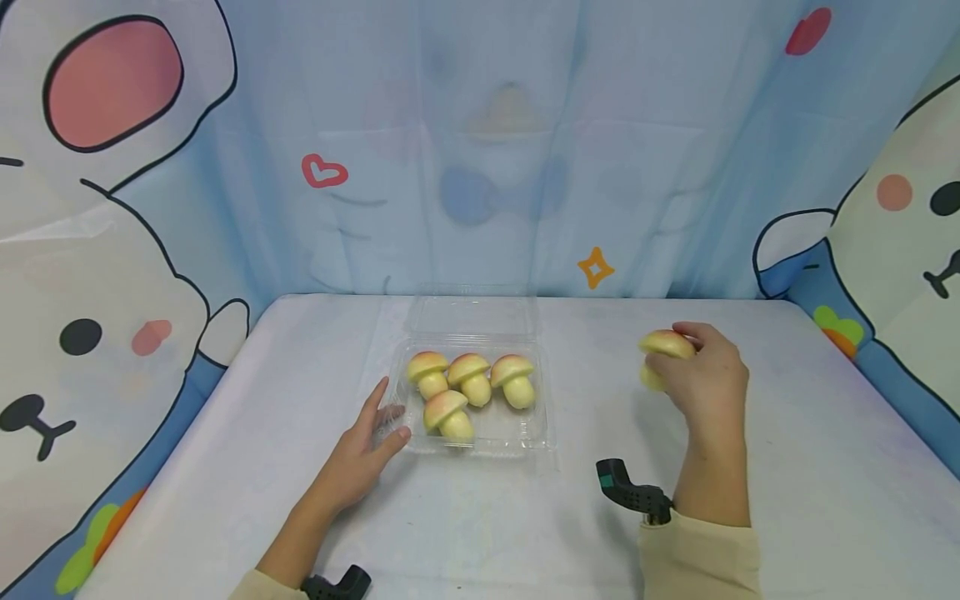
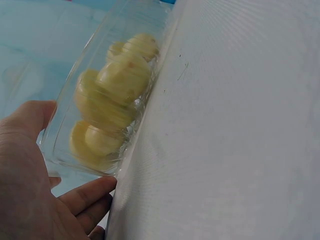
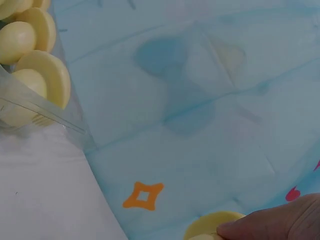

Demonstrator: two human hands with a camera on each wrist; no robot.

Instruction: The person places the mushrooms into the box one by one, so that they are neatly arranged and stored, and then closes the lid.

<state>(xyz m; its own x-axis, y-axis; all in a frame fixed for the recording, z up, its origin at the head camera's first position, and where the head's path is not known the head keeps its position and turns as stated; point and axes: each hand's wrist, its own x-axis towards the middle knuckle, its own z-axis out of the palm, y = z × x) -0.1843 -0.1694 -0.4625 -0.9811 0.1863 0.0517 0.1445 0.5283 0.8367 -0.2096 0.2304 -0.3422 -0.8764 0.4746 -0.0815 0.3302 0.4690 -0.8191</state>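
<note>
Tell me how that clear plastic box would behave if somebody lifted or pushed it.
The clear plastic box would probably flex, since it looks thin-walled. Its lid may flap, being open. The mushroom-shaped pieces inside could shift or roll: they're rounded, with bare space beside them.

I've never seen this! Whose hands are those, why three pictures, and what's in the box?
No robot here, just one person's left hand and right hand. The big picture comes from a camera on their head, looking down. The others come from small black cameras worn on each wrist. On the white table sits a clear plastic box, its lid open, with four yellow mushroom-shaped pieces inside. The left hand touches the box; the right holds a fifth piece.
</note>
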